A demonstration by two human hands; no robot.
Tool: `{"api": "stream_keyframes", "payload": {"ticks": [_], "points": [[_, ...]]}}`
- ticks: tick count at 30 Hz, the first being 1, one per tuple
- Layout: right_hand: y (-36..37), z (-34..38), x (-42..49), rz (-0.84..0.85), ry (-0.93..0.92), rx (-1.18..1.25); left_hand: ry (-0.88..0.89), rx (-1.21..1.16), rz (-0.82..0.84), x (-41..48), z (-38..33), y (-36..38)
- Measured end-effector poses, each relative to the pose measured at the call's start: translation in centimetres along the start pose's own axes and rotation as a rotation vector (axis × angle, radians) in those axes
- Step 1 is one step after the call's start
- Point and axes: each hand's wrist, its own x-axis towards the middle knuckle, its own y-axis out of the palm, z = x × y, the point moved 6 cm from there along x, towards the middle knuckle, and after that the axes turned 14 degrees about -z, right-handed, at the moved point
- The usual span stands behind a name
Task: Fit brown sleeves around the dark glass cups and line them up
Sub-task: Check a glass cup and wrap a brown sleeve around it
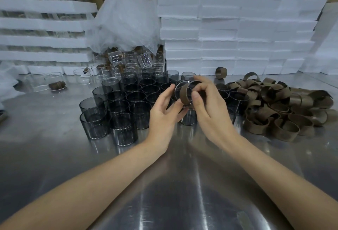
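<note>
Steel table point(179, 184) is bare and open across the whole near half, under both forearms. Far edge is walled off by stacked white foam blocks point(237, 33) and a heap of clear plastic wrap point(126, 17).

Left of centre: dark cups point(120, 105) packed upright in a tight cluster, touching each other. Clear glasses point(128, 63) behind them, some tipped over. Right side: loose pile of brown sleeves point(278, 107), one stray sleeve point(221, 73) standing apart near the foam.

Both hands are raised just above the table at centre, between cluster and pile. Left hand point(164, 112): palm facing right, fingers half curled, fingertips on the left side of a cup point(180, 88) held tilted on its side, mouth roughly toward the camera. Right hand point(206, 109): thumb and fingers pinched on a sleeve point(186, 93) at the cup's rim; the grip is closed on the sleeve.

Sleeve looks partly over the cup, but motion blur keeps me from telling how far. It is a plain brown curled band; cup is smoky dark glass.
</note>
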Motion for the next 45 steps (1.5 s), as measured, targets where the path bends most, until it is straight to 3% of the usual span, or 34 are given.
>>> {"api": "stream_keyframes", "payload": {"ticks": [13,23,32,40,45], "points": [[-3.0,-1.1,1.6,-0.265,0.162,0.093,0.046,0.035,-0.005,0.0,0.0,-0.2],[-2.3,-0.9,1.5,-0.155,0.239,0.136,0.075,0.069,-0.010,0.2,0.0,-0.3],[-2.0,-1.5,1.2,-0.194,0.108,-0.091,0.144,0.176,0.064,-0.1,-0.5,0.2],[-1.3,-1.8,0.8,-0.240,0.113,-0.092,0.218,0.393,0.151,-0.7,-0.6,0.8],[-1.0,-1.5,0.2,-0.211,0.200,-0.005,0.229,0.458,0.123,0.5,-1.2,0.4]]}}
